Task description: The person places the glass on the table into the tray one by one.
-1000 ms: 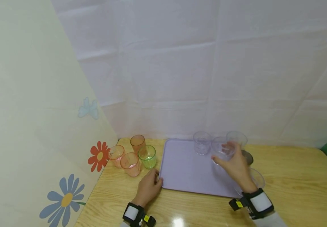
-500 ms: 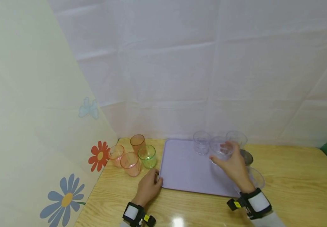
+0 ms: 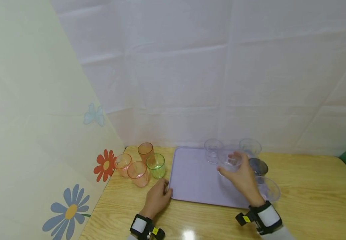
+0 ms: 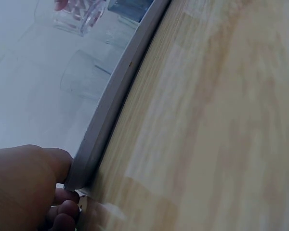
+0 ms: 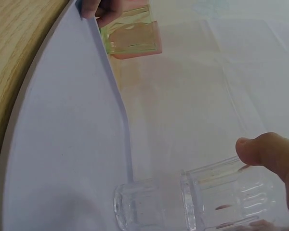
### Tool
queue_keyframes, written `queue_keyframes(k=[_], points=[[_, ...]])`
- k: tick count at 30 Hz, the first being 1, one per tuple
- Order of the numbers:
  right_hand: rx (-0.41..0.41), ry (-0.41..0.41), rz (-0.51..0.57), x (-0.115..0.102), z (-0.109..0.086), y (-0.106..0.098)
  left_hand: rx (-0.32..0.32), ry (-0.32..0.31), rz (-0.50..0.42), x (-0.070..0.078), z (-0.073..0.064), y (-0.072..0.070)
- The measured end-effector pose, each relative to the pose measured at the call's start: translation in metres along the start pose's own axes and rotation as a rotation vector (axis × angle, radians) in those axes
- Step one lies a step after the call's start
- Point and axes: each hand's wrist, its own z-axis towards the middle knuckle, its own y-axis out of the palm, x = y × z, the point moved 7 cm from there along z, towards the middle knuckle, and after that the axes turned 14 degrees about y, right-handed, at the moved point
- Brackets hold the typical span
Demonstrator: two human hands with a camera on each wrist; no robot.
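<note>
In the head view my left hand [image 3: 157, 198] grips the left front corner of a lilac tray [image 3: 194, 176], thumb on the rim. The left wrist view shows its other fingers curled by that corner [image 4: 77, 180]. My right hand [image 3: 243, 178] holds a clear plastic cup [image 3: 228, 160] above the tray's right half, thumb on its near side and fingers round the far side. Just left of it, another clear cup [image 3: 212, 155] stands on the tray at the back. In the right wrist view the held cup [image 5: 231, 195] lies close to that standing cup [image 5: 139, 204].
Right of my right hand are a clear cup [image 3: 250, 146], a dark grey cup [image 3: 258, 166] and a clear cup [image 3: 270, 190]. Two pinkish-orange cups [image 3: 138, 175], a darker orange cup [image 3: 146, 152] and a green cup [image 3: 156, 166] stand left of the tray on the wooden table [image 3: 308, 186].
My right hand has moved slightly left with the clear cup, uncovering more of the dark grey cup. My left hand and the tray have stayed still.
</note>
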Motion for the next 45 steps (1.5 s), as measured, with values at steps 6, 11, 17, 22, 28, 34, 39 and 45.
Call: queue_keyframes(k=[6,11,17,22,28,34,39,45], points=[[-0.001,0.017,-0.004,0.005,-0.001,0.007,-0.003,0.001,-0.001,-0.001,0.0,0.002],[-0.006,0.017,0.007,0.009,0.0,0.013,-0.012,-0.006,0.007,-0.002,-0.002,0.004],[-0.006,0.018,0.012,0.013,0.001,0.019,-0.004,-0.001,0.011,-0.001,-0.001,0.003],[-0.012,0.025,0.021,0.018,0.001,0.023,-0.003,0.001,0.007,-0.001,-0.001,0.002],[-0.01,0.029,0.009,0.023,0.003,0.029,-0.006,-0.002,0.006,-0.001,-0.001,0.002],[-0.028,0.056,-0.003,0.029,0.004,0.035,-0.011,-0.004,0.001,0.0,0.0,0.0],[-0.044,0.071,0.021,0.034,0.006,0.039,-0.014,-0.008,0.002,0.0,0.0,0.0],[-0.031,0.062,0.023,0.037,0.007,0.043,-0.001,0.004,0.006,0.001,0.0,-0.001]])
